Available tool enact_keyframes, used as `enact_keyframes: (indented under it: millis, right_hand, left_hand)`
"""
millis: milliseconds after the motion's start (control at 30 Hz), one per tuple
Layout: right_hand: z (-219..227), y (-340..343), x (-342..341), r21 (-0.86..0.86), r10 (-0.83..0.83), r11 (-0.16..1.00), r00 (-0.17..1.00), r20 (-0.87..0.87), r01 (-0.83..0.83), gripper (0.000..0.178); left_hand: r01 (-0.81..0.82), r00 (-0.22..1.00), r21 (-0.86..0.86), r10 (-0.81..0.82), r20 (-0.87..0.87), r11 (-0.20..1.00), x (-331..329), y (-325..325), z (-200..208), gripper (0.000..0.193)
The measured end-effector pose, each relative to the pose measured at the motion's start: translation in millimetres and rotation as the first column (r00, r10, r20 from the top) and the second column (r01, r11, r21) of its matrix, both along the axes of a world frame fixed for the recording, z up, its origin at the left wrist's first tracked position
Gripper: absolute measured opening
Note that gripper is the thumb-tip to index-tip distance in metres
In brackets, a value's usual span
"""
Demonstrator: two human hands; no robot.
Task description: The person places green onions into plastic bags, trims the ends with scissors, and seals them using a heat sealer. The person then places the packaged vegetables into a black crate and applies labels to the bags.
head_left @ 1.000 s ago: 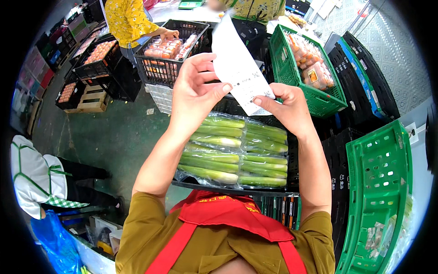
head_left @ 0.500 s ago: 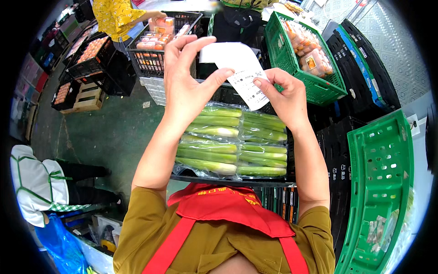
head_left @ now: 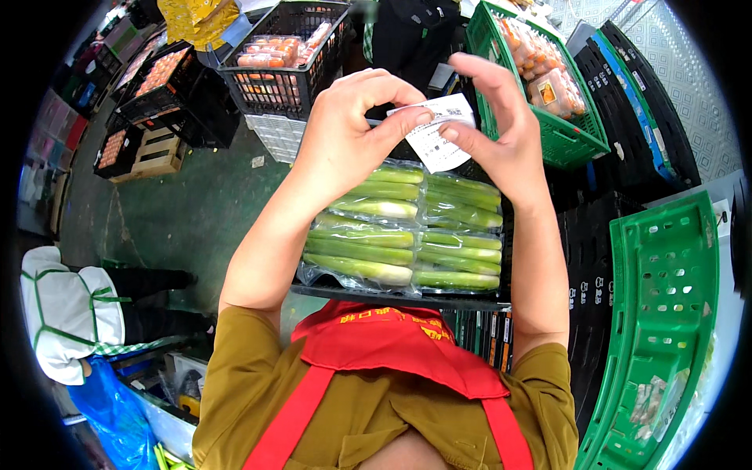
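A white printed paper slip (head_left: 445,145) is held up above the packed vegetables. My left hand (head_left: 352,129) pinches its upper left edge between thumb and bent fingers. At the slip's right side my right hand (head_left: 505,137) has its thumb against or just over the paper. Its forefinger is lifted well away from the thumb. Below both hands, clear bags of long green leek-like stalks (head_left: 368,254) lie in two columns in a dark crate (head_left: 392,298) in front of me. Whether my right thumb presses on the slip I cannot tell.
Beyond stands a black crate (head_left: 274,94) of packed orange-red produce. A green crate (head_left: 576,149) of similar packs is at the upper right, beside stacked dark crates (head_left: 627,102). Another green crate (head_left: 658,313) stands at the right. A co-worker in white (head_left: 70,305) is at the left.
My right hand has let its pinch go and spread its fingers. My left hand has closed on the slip, whose visible part looks shorter. A co-worker's hand has left the black crate.
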State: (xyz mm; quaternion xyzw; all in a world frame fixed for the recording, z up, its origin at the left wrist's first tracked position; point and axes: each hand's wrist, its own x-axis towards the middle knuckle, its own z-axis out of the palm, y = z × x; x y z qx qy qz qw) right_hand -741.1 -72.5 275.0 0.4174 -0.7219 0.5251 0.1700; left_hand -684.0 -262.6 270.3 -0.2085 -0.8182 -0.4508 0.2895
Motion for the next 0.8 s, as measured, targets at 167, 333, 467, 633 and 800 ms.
enact_keyframes:
  millis: [167, 333, 467, 633, 800]
  right_hand:
    - [-6.0, 11.2, 2.7, -0.078, 0.066, 0.996, 0.93, 0.36, -0.041, 0.003]
    - [2.4, 36.9, -1.4, -0.031, -0.077, 0.996, 0.972, 0.22, 0.086, 0.007]
    - [7.9, 61.3, -2.0, -0.002, -0.179, 0.983, 0.96, 0.215, 0.184, 0.008]
    - [-0.8, 81.3, 4.1, 0.058, -0.187, 0.982, 0.883, 0.429, 0.18, 0.015]
    - [-8.8, 81.9, -15.3, 0.168, -0.283, 0.957, 0.89, 0.359, 0.236, 0.016]
  left_hand:
    - [-0.012, 0.999, 0.052, 0.01, 0.031, 0.999, -4.0, 11.2, 1.0, 0.01]
    - [0.098, 0.995, 0.149, -0.099, 0.0, 0.984, -16.2, 32.2, 5.7, 0.012]
    - [0.241, 0.97, 0.152, -0.241, -0.02, 0.959, -33.3, 44.4, 12.2, 0.011]
    - [0.303, 0.946, 0.348, -0.325, 0.006, 0.887, -47.5, 58.1, -12.0, 0.011]
    - [0.302, 0.859, 0.583, -0.48, 0.176, 0.754, -59.6, 50.4, -28.4, 0.008]
